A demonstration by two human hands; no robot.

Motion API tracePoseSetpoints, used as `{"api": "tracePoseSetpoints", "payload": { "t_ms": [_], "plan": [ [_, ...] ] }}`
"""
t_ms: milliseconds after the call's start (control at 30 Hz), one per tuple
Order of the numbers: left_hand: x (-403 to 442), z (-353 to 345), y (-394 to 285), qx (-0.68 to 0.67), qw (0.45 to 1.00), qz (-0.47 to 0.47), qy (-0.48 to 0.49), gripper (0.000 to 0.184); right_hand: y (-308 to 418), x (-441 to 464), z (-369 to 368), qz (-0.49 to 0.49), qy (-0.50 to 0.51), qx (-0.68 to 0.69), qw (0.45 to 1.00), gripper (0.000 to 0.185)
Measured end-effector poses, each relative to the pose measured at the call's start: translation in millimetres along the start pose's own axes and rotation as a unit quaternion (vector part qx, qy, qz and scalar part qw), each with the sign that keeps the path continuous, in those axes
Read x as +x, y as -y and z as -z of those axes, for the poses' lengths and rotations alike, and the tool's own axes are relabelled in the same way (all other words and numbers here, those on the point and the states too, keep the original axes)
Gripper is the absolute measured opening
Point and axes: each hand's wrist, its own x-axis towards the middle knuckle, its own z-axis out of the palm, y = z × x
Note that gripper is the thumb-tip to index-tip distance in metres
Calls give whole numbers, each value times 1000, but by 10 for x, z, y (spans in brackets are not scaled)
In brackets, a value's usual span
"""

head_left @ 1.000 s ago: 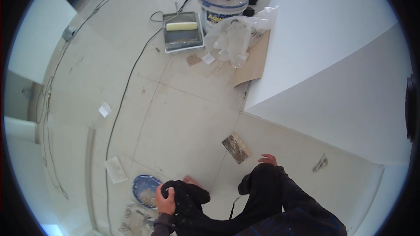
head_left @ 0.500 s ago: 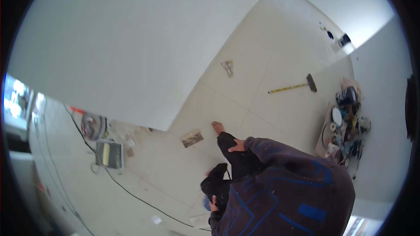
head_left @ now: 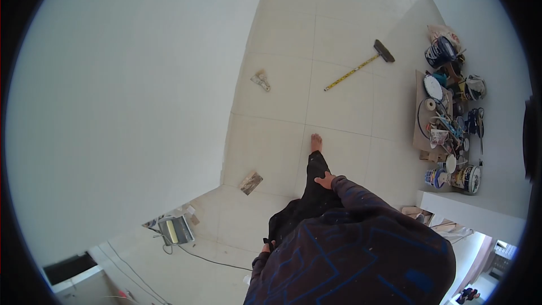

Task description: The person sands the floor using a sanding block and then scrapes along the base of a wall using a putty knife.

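Observation:
My right hand (head_left: 325, 180) rests on the black trousers (head_left: 316, 195) at my right leg, its thumb apart from the fingers and no tool in it. Lower on the left, my left hand (head_left: 269, 245) lies against the other trouser leg, partly hidden by cloth and sleeve. It looks open, with no object visible in it. My bare right foot (head_left: 316, 143) stands on the tiled floor ahead. To its left lies a flat, stained rectangular piece (head_left: 250, 183). Farther forward are putty knives or scrapers (head_left: 261, 81), and a broom-like tool (head_left: 384, 51) with a yellow-and-black striped handle.
A pale wall (head_left: 141, 79) fills the left, its corner near the flat piece. Along the right wall are paint buckets (head_left: 440, 52), a cluttered board (head_left: 420, 124) and more cans (head_left: 466, 179). A roller tray (head_left: 176, 230) and a cable (head_left: 217, 261) lie at lower left.
The view has turned and shifted; the floor ahead shows more squarely. My right foot and leg now stretch farther forward. Both hands stay against the trouser legs.

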Motion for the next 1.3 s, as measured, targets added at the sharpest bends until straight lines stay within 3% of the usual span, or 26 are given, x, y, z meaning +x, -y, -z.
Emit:
{"api": "tracePoseSetpoints", "payload": {
  "t_ms": [133,233,333,433,567,700,800,867,933,1000,1100,1167,1300],
  "plan": [
    [136,181,-1263,45,998,7,36,57,-385,552,991,45,-41,64,996,97],
    [251,298,-2100,62,997,20,44,53,-549,697,1784,122,-13,41,992,55],
    [386,527,-2875,55,998,-22,23,50,-742,998,2348,196,26,-69,978,52],
    [388,645,-3553,51,998,-43,-4,53,-408,802,3073,151,89,-123,977,51],
    [448,794,-4325,7,999,-32,-8,55,-289,1468,3317,135,153,-221,954,47],
    [954,871,-4907,-8,998,-65,10,54,77,1920,3795,135,140,-309,931,35],
    [1519,1223,-5395,-2,996,-92,-13,50,582,1919,4395,123,67,-288,947,33],
    [1883,1592,-5733,45,995,-85,35,46,965,1870,5041,88,-76,-223,968,36],
    [2084,2127,-6130,57,991,-101,61,45,1113,2104,5601,144,-134,-195,961,41],
    [2353,2346,-6273,101,990,-91,36,44,1441,2088,6206,236,-83,-148,957,41],
    [2929,2322,-6200,-65,981,-167,-72,44,2183,2154,6674,188,-79,-55,977,43],
    [3303,2332,-6295,-145,977,-144,-65,43,2487,2675,6765,255,-125,-25,959,43],
    [4438,2419,-6403,-253,951,-123,-129,37,3350,4422,6676,309,-54,15,949,40]
  ]
}}
